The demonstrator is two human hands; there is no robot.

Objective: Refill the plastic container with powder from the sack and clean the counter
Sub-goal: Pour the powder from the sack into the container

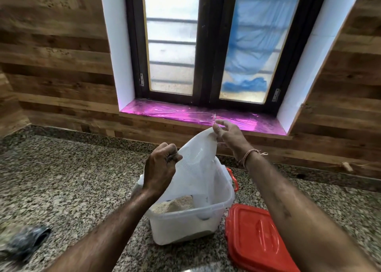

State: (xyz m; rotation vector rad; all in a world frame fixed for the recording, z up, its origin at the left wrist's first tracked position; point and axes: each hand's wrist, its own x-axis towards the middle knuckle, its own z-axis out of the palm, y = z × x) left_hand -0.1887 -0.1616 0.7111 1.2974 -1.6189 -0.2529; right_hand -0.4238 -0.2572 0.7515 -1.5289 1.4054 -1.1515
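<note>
The left hand point(159, 169) is clenching the sack point(195, 168) low, the right hand point(227, 136) pinching its raised corner; it is hanging below both hands, mouth down inside the container point(181, 228) on the desk point(61, 178).

A white mesh sack point(195, 168) hangs into the translucent plastic container point(185, 228) holding tan powder point(175, 204).

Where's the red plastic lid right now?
Head view, lower right: the red plastic lid lies flat on the speckled granite counter, just right of the translucent plastic container.
</note>
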